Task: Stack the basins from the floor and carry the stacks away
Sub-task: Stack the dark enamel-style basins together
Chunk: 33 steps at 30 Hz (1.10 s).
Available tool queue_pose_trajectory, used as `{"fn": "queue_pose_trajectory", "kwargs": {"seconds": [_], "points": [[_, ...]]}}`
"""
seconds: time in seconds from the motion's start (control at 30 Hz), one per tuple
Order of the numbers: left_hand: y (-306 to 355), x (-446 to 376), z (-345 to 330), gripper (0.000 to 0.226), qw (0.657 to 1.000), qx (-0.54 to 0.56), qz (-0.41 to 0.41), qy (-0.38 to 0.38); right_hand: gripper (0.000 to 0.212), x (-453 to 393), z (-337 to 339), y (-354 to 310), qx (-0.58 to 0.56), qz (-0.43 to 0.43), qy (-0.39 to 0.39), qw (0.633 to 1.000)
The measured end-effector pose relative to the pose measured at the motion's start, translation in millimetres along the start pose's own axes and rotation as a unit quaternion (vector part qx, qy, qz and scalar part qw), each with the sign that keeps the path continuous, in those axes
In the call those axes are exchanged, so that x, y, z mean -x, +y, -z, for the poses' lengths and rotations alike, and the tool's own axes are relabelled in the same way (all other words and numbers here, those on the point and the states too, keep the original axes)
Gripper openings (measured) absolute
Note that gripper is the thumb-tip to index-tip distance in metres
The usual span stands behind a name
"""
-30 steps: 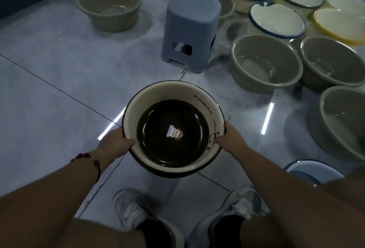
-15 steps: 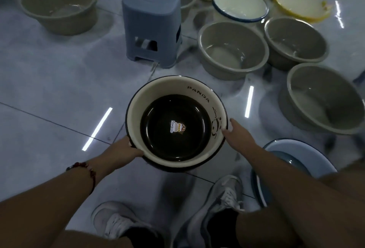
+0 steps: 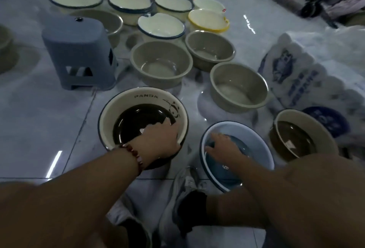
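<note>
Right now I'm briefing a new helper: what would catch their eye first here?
The floor crowded with basins. Nearest, the left hand grips the near rim of the panda basin, while the right hand reaches into the blue basin beside it. A grey stool stands to the left.

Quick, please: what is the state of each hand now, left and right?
Left hand: closed on the rim of the panda basin.
Right hand: open, reaching into the blue basin; holding nothing.

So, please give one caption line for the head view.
Left hand holds panda basin; right hand reaches into blue basin.
</note>
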<state>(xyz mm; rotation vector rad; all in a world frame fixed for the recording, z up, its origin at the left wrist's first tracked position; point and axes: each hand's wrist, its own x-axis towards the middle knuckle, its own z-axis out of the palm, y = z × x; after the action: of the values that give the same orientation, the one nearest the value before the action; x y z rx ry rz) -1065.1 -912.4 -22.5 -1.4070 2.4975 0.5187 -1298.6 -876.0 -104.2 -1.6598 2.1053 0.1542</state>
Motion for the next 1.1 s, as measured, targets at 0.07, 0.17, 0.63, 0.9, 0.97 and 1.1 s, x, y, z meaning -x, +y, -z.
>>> {"fn": "queue_pose_trajectory", "kwargs": {"seconds": [0.07,0.17,0.63,0.9,0.97,1.1], "points": [[22.1,-0.5,16.1,0.065,0.999,-0.011,-0.041,0.023,0.057,14.9,2.2,9.9,0.017,-0.007,0.004,1.0],[31.9,3.6,28.9,0.072,0.997,-0.033,-0.07,0.01,0.056,24.3,-0.9,12.4,0.056,0.01,-0.018,0.998],[-19.1,19.1,-37.0,0.079,0.99,-0.069,0.018,-0.123,0.07,9.0,-95.0,-5.5,-0.017,-0.09,-0.139,0.986],[-49.7,3.6,-46.4,0.083,0.977,-0.1,0.032,-0.188,0.019,-1.3,-102.7,1.7,-0.314,-0.293,-0.149,0.891],[-52.6,-4.5,-43.3,0.082,0.977,-0.098,0.026,-0.188,0.027,0.6,-101.8,-1.1,-0.534,-0.402,-0.196,0.718],[-53.1,-21.1,-35.0,0.075,0.983,-0.09,0.01,-0.157,0.036,-4.8,-120.0,13.4,-0.778,-0.497,-0.067,0.378]]}}
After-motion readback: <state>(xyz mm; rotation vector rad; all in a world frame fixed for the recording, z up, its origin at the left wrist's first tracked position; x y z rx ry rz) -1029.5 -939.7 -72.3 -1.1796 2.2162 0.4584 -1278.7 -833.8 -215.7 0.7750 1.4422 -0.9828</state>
